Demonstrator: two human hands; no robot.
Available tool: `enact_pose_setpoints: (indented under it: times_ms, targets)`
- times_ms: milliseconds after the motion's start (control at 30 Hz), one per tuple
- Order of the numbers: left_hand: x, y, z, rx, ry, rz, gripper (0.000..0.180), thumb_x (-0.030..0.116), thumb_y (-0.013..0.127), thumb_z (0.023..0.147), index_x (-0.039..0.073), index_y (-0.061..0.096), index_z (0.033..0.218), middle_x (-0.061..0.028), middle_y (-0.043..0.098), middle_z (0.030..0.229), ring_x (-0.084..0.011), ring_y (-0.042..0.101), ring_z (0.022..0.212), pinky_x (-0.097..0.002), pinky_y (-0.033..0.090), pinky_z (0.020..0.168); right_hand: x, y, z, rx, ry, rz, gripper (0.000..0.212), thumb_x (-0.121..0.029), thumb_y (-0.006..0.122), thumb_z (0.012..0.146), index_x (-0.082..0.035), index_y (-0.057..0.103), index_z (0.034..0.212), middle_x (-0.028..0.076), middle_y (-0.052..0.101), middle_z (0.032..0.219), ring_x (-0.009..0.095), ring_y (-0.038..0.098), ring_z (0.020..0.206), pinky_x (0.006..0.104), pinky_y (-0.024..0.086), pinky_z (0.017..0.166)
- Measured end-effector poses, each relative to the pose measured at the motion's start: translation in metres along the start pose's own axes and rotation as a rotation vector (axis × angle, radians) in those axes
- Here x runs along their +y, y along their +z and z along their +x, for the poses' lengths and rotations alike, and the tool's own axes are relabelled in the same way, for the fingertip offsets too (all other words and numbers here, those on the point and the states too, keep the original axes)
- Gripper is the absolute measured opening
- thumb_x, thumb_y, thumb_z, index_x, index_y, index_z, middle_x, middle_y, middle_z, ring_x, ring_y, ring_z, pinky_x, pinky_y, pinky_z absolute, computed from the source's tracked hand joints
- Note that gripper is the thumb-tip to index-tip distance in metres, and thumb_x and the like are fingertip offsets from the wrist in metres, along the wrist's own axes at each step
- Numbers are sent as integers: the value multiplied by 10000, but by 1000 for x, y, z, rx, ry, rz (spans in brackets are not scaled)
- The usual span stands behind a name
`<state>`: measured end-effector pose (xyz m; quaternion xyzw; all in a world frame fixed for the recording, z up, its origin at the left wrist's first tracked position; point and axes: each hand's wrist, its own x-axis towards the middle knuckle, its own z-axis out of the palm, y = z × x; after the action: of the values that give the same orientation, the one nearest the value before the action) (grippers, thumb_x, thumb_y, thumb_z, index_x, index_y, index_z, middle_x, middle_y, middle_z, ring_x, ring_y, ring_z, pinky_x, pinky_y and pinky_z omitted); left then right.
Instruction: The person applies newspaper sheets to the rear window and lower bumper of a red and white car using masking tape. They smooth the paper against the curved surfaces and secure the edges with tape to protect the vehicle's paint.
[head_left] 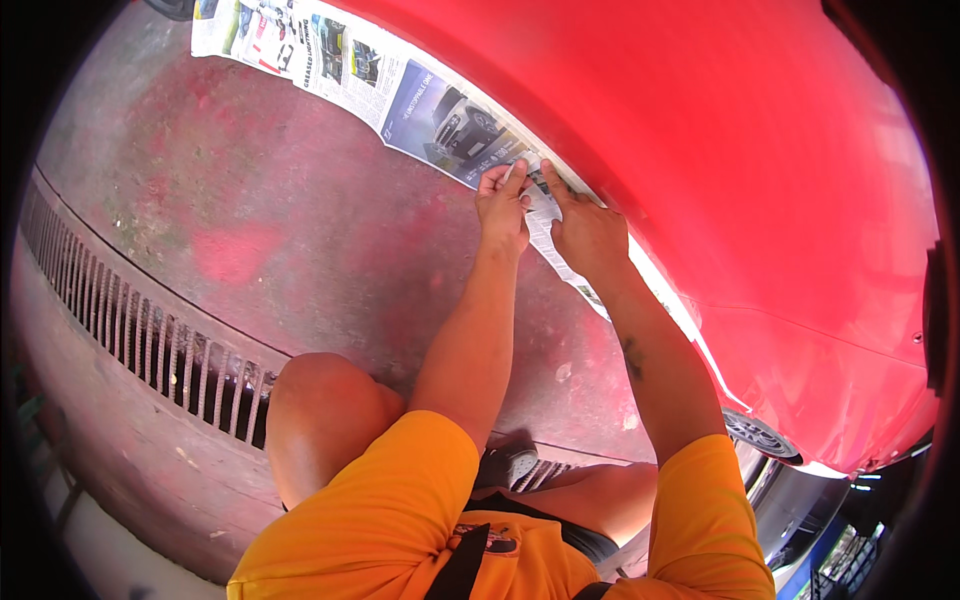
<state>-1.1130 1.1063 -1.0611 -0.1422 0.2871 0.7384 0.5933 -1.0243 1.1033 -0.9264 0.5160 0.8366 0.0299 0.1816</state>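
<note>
Sheets of newspaper run in a long band along the lower edge of the red car body. My left hand is closed, with thumb and fingers pinching the newspaper's edge near a printed car picture. Just to its right, my right hand has its index finger stretched out onto the upper edge of the newspaper, beside the car body. Its other fingers are bent and partly hidden, and I see nothing held in it. Past both hands the newspaper continues down to the right, partly behind my right forearm.
Below the car lies a concrete floor stained with red. A slotted metal drain grate crosses at the left, beside my bent knee. A car wheel shows at the lower right, with a grey vehicle beyond it.
</note>
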Motion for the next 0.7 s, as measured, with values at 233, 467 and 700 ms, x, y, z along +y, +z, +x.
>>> enact_pose_setpoints:
  times_ms: [233, 467, 700]
  targets:
    - [-4, 5, 3, 36, 33, 7, 323, 168, 865, 934, 158, 577, 1078, 19, 723, 937, -93, 668, 790, -214, 429, 568, 0, -3, 1, -35, -2, 24, 941, -223, 714, 930, -394, 219, 1712, 135, 757, 1131, 309, 738, 1092, 477, 569, 999]
    - [-5, 14, 2, 87, 55, 39, 346, 141, 882, 914, 137, 567, 1058, 3, 711, 911, -97, 668, 768, -219, 407, 532, -2, -1, -1, 52, -10, 14, 906, -220, 708, 932, -395, 262, 1701, 144, 754, 1103, 331, 753, 1026, 487, 585, 950]
    - [-11, 11, 14, 159, 105, 41, 429, 147, 954, 837, 102, 576, 1034, 4, 620, 800, -113, 596, 712, -274, 489, 624, -14, -8, 13, -21, -27, -92, 860, -105, 594, 940, -433, 303, 1680, 190, 747, 1067, 329, 787, 910, 461, 628, 794]
